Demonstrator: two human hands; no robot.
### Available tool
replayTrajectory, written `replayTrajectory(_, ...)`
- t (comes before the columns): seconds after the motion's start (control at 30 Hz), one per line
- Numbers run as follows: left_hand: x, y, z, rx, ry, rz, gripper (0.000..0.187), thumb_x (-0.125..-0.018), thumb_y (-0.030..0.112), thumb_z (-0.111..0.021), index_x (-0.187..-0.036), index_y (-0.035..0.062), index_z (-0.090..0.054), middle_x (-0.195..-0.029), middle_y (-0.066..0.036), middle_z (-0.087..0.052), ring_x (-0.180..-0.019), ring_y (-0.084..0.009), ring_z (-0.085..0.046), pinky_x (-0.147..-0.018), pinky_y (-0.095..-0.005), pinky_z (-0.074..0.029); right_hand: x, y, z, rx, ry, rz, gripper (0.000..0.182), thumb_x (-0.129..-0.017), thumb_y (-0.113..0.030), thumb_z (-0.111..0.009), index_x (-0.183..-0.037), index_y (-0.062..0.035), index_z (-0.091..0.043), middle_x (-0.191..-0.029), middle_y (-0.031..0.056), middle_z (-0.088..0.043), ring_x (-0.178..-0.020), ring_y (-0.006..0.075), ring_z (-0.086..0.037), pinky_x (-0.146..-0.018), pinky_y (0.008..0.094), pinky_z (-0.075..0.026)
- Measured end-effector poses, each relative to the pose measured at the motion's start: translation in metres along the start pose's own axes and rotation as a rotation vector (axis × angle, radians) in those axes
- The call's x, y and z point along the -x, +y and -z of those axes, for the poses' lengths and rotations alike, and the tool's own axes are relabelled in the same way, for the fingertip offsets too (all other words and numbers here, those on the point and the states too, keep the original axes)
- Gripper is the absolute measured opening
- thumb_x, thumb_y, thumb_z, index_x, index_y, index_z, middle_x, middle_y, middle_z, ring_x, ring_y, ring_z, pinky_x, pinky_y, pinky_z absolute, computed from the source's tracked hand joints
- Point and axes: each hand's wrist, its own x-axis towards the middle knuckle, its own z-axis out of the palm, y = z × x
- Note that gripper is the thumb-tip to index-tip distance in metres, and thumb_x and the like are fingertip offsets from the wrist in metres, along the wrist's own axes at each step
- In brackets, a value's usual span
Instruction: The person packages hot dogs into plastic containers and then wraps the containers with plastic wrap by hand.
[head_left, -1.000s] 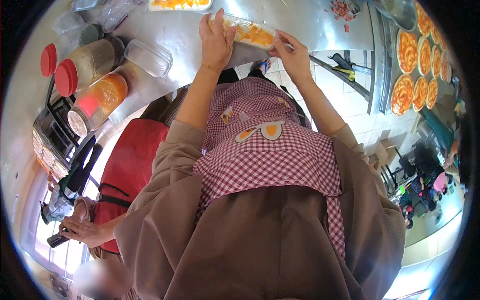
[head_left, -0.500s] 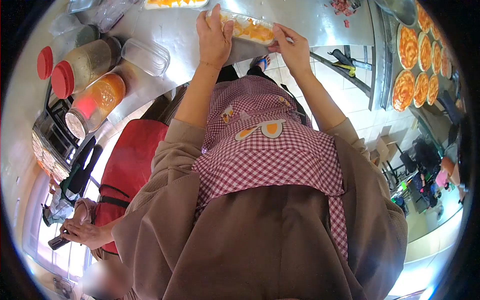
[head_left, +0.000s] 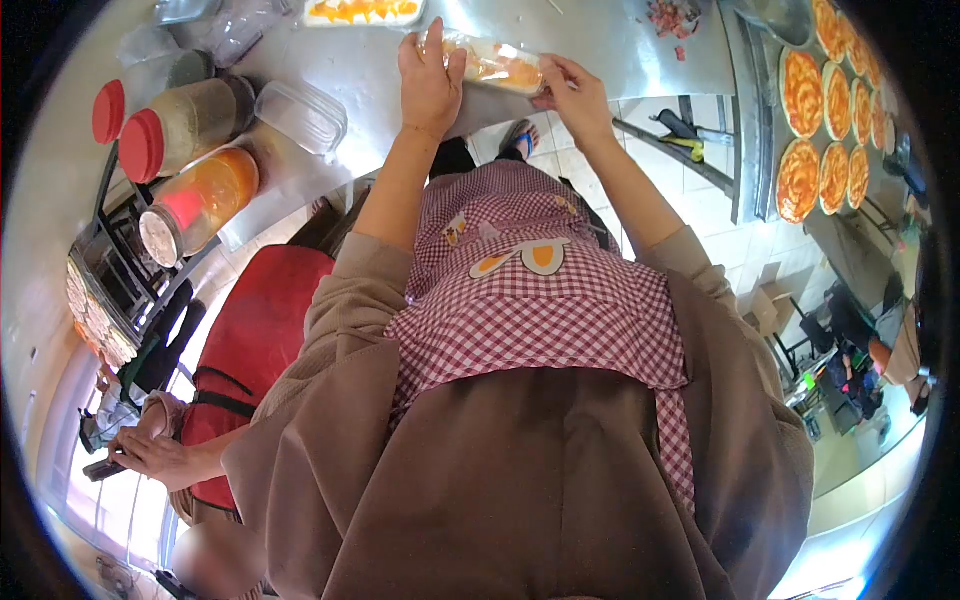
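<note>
At the near edge of the metal table (head_left: 600,40), both my hands are on a long, clear plastic container (head_left: 500,66). White and orange food shows through its shiny clear top. My left hand (head_left: 432,88) grips its left end, with the fingers over the top and the thumb at the near side. The right end sits between the thumb and fingers of my right hand (head_left: 578,98). Farther back lies a similar tray (head_left: 364,12) with orange pieces on white.
To the left stand a clear plastic tub (head_left: 302,116) and jars, one with a red lid (head_left: 141,146), one holding orange liquid (head_left: 225,180). Chopped reddish pieces (head_left: 672,18) lie back right. Sauced dough rounds (head_left: 802,95) fill a tray at right. A person's hand (head_left: 150,455) holds a dark device.
The clear top over the food now catches more glare, and the orange pieces look fainter. My hands keep hold of both ends, and the view has shifted slightly.
</note>
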Motion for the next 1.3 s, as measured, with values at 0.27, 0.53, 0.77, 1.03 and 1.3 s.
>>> replayTrajectory(0.27, 0.001, 0.005, 0.010, 0.056, -0.007, -0.005, 0.045, -0.099, 0.026, -0.044, -0.137, 0.0026, -0.041, -0.130, -0.032, -0.039, -0.121, -0.0450, -0.040, -0.105, -0.0455, -0.032, 0.031, -0.016, -0.003, 0.621, -0.131, 0.350, 0.085, -0.070, -0.021, -0.081, -0.139, 0.0028, -0.037, -0.114, 0.0201, -0.049, -0.087, 0.0219, -0.061, -0.073, 0.0312, -0.054)
replayTrajectory(0.53, 0.005, 0.019, 0.030, 0.113, 0.012, 0.024, 0.041, -0.098, 0.021, -0.046, -0.133, 0.0004, -0.047, -0.125, -0.029, -0.044, -0.117, -0.0406, -0.045, -0.101, -0.0417, -0.037, 0.032, -0.017, 0.002, 0.798, -0.074, 0.555, 0.078, -0.069, -0.023, -0.081, -0.135, -0.0041, -0.045, -0.118, 0.0200, -0.050, -0.094, 0.0263, -0.061, -0.081, 0.0348, -0.051)
replayTrajectory(0.77, 0.004, 0.084, 0.085, 0.758, 0.177, 0.385, 0.041, -0.092, 0.006, -0.057, -0.131, 0.0003, -0.047, -0.109, -0.011, -0.051, -0.089, -0.0231, -0.061, -0.076, -0.0357, -0.056, 0.060, -0.075, 0.008, 0.553, -0.144, 0.627, 0.080, -0.070, -0.021, -0.080, -0.138, -0.0047, -0.041, -0.124, 0.0177, -0.045, -0.102, 0.0284, -0.054, -0.087, 0.0376, -0.047)
replayTrajectory(1.03, -0.019, 0.197, 0.119, 1.187, 0.273, 0.085, 0.039, -0.094, 0.004, -0.053, -0.132, -0.0023, -0.043, -0.100, -0.004, -0.050, -0.078, -0.0162, -0.062, -0.071, -0.0373, -0.060, 0.103, -0.166, 0.005, 0.273, 0.042, 0.865, 0.103, -0.066, -0.025, -0.087, -0.142, 0.0029, -0.023, -0.121, 0.0156, -0.046, -0.096, 0.0207, -0.055, -0.081, 0.0337, -0.048)
replayTrajectory(1.3, -0.014, 0.239, 0.101, 1.198, 0.146, -0.049, 0.042, -0.094, -0.002, -0.048, -0.135, -0.0043, -0.037, -0.102, -0.005, -0.044, -0.078, -0.0138, -0.061, -0.071, -0.0377, -0.061, 0.130, -0.175, 0.047, -0.009, 0.140, 0.794, 0.064, -0.085, -0.010, -0.069, -0.136, 0.0026, -0.032, -0.116, 0.0150, -0.052, -0.081, 0.0154, -0.060, -0.073, 0.0278, -0.049)
